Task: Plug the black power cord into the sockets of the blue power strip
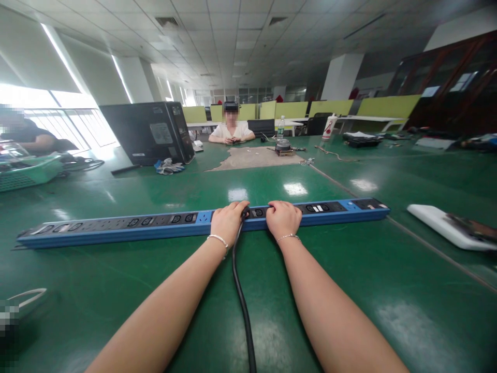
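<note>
A long blue and black power strip (180,231) lies across the green table in front of me, with rows of sockets along its top. My left hand (228,223) is closed over the middle of it, around the black plug (244,212) of a power cable. From that plug the black cable (241,295) runs down toward me over the table. Whether the plug sits in a socket is hidden by my fingers. Just to the right, my right hand (284,220) is curled over the strip and grips it, its fingertips out of sight on the far side.
A black computer case (145,132) stands at the back left, gloves (169,166) beside it. A green basket (31,173) is at far left. On the right lies a white object (446,225). One person (232,129) sits across the table, another (25,134) at left.
</note>
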Tool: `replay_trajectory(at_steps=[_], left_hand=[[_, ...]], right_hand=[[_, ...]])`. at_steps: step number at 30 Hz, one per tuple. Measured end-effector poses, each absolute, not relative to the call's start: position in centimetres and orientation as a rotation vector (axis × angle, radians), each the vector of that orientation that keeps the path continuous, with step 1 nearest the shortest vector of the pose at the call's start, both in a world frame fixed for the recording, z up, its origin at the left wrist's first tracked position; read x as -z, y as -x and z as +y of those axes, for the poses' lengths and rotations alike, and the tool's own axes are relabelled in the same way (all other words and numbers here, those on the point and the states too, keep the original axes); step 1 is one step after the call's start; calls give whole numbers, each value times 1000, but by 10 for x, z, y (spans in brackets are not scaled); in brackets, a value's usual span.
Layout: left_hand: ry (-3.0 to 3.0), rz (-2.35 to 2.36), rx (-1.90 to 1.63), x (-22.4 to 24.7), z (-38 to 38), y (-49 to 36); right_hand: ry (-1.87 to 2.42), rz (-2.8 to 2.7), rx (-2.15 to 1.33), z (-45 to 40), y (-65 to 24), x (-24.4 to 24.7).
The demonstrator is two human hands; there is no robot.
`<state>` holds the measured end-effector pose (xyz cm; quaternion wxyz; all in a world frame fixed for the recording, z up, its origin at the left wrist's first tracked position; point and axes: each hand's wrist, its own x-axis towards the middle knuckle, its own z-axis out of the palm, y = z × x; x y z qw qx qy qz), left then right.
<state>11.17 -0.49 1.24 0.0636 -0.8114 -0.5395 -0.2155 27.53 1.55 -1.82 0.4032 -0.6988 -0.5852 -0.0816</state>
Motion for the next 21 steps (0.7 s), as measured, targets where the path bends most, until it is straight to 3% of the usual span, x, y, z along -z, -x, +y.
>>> replay_trajectory(at_steps=[21], left_hand=[[2413,-1558,632,12,-17,-92]], right_hand=[[1006,-1977,-29,-1,-242,14]])
